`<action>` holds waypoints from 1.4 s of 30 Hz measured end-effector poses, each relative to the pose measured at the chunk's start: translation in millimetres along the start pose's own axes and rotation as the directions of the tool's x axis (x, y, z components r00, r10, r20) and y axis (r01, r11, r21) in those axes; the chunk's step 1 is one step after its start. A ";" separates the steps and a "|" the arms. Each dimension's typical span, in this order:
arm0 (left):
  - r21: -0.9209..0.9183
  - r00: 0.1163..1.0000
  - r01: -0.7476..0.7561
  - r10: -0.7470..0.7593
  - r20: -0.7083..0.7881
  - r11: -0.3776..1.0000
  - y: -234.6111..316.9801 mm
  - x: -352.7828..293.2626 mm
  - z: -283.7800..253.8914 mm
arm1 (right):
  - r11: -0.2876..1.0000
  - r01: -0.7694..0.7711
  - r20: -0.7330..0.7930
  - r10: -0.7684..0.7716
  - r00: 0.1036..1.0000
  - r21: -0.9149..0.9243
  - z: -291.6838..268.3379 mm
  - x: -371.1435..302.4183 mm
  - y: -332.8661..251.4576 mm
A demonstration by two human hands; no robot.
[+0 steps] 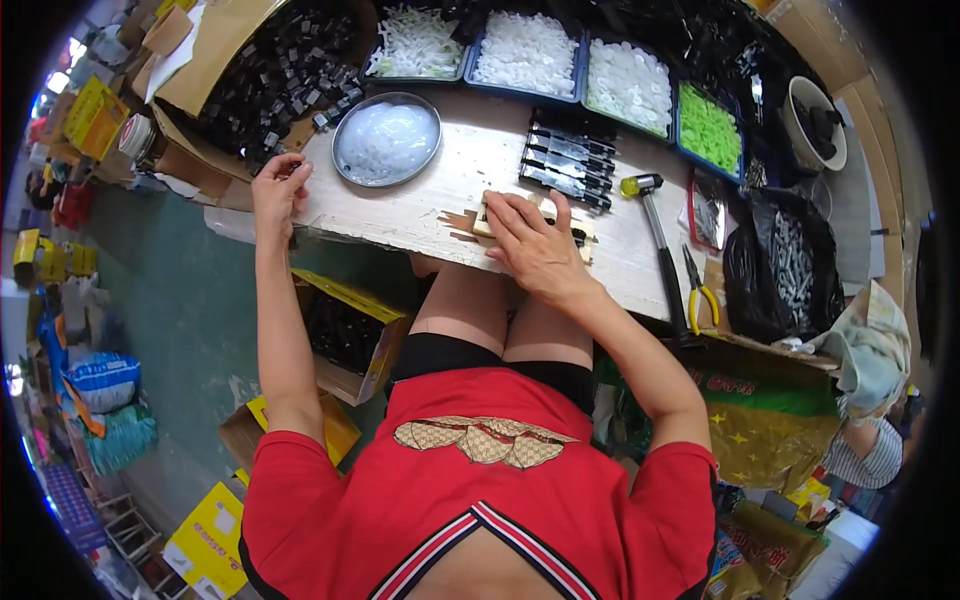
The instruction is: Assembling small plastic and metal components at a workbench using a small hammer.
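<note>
My right hand (540, 245) lies over a pale wooden block (484, 221) near the table's front edge. Its fingertips reach the block's far side and the thumb is at the near side. A dark piece (580, 238) shows in the block beside the hand. My left hand (278, 195) is at the table's left end, next to a heap of small black parts (285, 85). Thumb and forefinger are pinched; a dark bit shows by them, too small to name. Beyond the right hand lie several black, shiny assembled pieces (568, 160) in a row.
A round metal dish (342, 150) holds translucent pieces. Blue trays (580, 95) of white and green parts line the back. At right are a hammer (660, 235), yellow-handled pliers (708, 302), a black bag (745, 260) of metal pieces and a pale bowl (795, 120). An open carton (372, 362) stands below.
</note>
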State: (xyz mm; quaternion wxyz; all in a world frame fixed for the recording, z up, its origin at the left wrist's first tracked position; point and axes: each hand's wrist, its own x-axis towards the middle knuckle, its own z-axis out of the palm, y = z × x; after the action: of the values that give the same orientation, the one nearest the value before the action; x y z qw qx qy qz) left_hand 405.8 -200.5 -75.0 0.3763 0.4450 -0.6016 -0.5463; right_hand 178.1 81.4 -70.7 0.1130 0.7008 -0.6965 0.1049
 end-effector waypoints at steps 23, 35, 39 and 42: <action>0.359 0.790 -0.560 0.351 0.503 0.746 33.5 -112.5 178.8 | 0.914 -0.145 -0.322 0.276 0.906 0.378 2.3 -17.8 9.1; 0.188 0.821 -0.363 0.218 0.527 0.913 18.5 -98.7 176.5 | 0.841 -0.154 -0.305 0.351 0.885 0.519 -5.2 -14.6 19.3; 0.350 0.735 -0.552 0.244 0.632 0.757 43.1 -77.3 183.4 | 0.875 -0.253 -0.364 0.414 0.834 0.413 -32.7 -31.7 64.2; 0.371 0.743 -0.626 0.378 0.553 0.686 55.2 -32.8 202.1 | 0.772 -0.495 -0.291 0.618 0.730 0.398 -54.5 -61.7 120.1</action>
State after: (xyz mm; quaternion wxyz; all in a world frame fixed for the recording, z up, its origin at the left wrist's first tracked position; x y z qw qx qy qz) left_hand 219.7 -104.0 -43.4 0.2314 0.2105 -0.8971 -0.3120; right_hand 58.1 156.2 -36.2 0.1123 0.4273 -0.8130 0.3793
